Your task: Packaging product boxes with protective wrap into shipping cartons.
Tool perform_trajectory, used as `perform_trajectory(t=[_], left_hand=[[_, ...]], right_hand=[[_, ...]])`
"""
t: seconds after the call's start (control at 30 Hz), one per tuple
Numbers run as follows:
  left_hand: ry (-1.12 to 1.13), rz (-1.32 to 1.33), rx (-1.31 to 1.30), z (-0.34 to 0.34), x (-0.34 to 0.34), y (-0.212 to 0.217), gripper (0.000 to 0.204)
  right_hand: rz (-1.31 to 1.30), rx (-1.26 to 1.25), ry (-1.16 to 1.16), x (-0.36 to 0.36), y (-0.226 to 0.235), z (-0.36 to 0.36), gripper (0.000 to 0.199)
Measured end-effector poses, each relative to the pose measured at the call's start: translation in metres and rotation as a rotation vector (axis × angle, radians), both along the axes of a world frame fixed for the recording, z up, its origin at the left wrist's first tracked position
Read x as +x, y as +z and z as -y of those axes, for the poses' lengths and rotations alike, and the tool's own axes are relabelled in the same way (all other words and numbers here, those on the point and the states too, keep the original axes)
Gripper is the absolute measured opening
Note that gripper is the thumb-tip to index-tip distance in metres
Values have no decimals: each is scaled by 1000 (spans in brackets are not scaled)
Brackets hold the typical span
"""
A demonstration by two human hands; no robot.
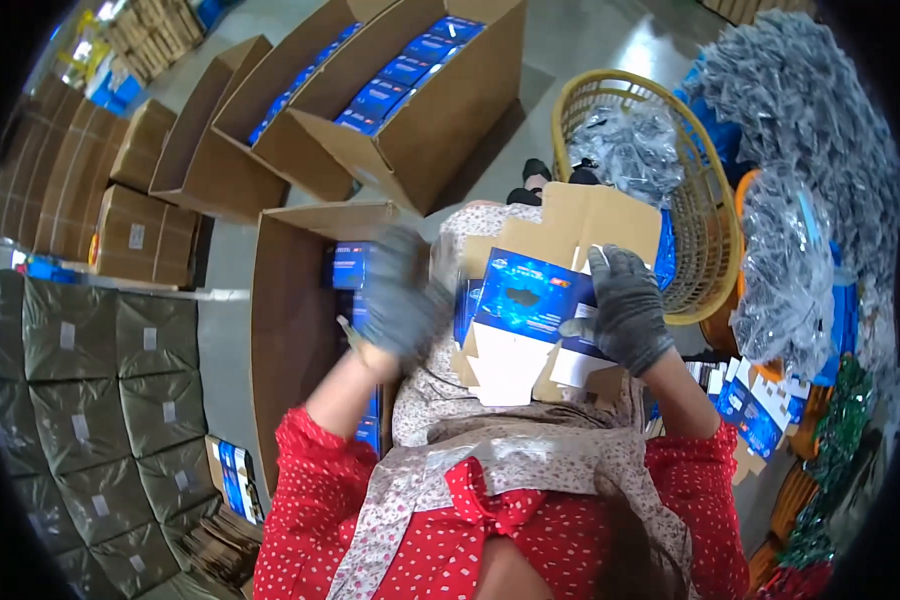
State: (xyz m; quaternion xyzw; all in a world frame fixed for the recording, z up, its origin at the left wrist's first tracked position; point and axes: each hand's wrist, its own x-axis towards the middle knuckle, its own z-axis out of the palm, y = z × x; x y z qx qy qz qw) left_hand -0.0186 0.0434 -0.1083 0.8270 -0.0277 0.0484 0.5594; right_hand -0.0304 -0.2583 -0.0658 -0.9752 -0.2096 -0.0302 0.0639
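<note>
A blue and white unfolded box blank (525,322) lies across my lap, with plain brown cardboard flaps sticking out past it at the far side. Gloved in grey, my right hand (625,310) grips its right edge, thumb on the printed face and fingers stretched toward the far flap. My left hand (400,292), also gloved, is smeared by motion between the blank and the open carton (288,300) on my left; its fingers cannot be made out. Blue boxes (350,266) stand inside that carton, partly hidden behind my left hand.
Ahead stand more open cartons (440,130) holding blue boxes. A yellow basket (715,250) with clear plastic-wrapped items is at the far right, beside a heap of clear plastic packs (800,110). More flat blue blanks (755,415) lie at my right. Wrapped green bales (80,370) line the left.
</note>
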Motion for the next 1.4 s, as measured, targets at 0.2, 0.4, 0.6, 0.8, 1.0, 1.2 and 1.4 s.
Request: perform_trajectory(t=[0.2, 0.4, 0.6, 0.8, 1.0, 1.2, 1.4], left_hand=[[-377, 151, 747, 74, -83, 7, 132], [-339, 335, 698, 76, -70, 29, 141], [-640, 432, 423, 69, -45, 132, 138], [-685, 696, -8, 51, -33, 176, 86], [-235, 422, -33, 48, -19, 146, 57], [-125, 413, -88, 24, 9, 116, 36], [-279, 223, -115, 48, -21, 148, 46]], right_hand=[[-238, -85, -183, 8, 24, 0, 96], [-1, 297, -126, 9, 37, 2, 62], [-92, 1397, -113, 34, 129, -9, 43], [-746, 2393, -163, 129, 47, -20, 34], [-812, 1978, -496, 92, -6, -35, 45], [144, 1241, 550, 1, 59, -1, 97], [522, 966, 331, -29, 63, -21, 79]])
